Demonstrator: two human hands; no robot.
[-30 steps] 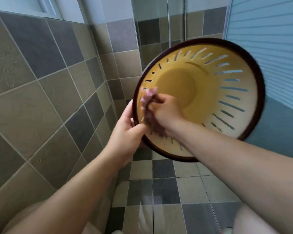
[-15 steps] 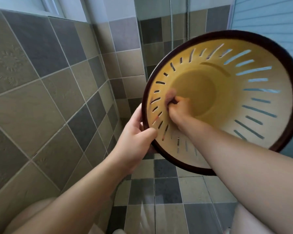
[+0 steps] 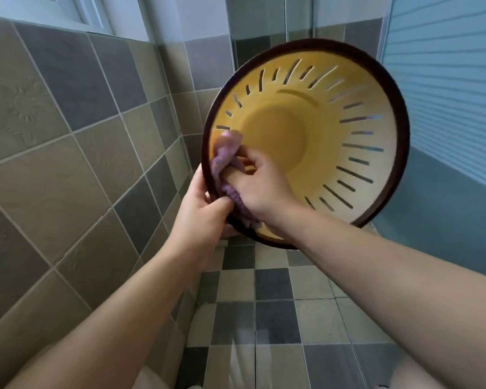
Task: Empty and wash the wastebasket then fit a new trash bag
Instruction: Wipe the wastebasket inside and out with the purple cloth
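Observation:
A yellow slotted wastebasket with a dark brown rim is held up in the air, its open mouth facing me. My left hand grips the rim at its lower left edge. My right hand is inside the basket by that same edge, closed on a purple cloth pressed against the inner wall. The basket is empty inside.
A tiled wall in grey and beige runs close along the left. A checkered tile floor lies below. A blue slatted panel stands to the right, and a glass partition behind the basket.
The basket has tilted and shifted slightly. My right hand has drawn back from deep inside the basket to the lower left rim, and the purple cloth shows again.

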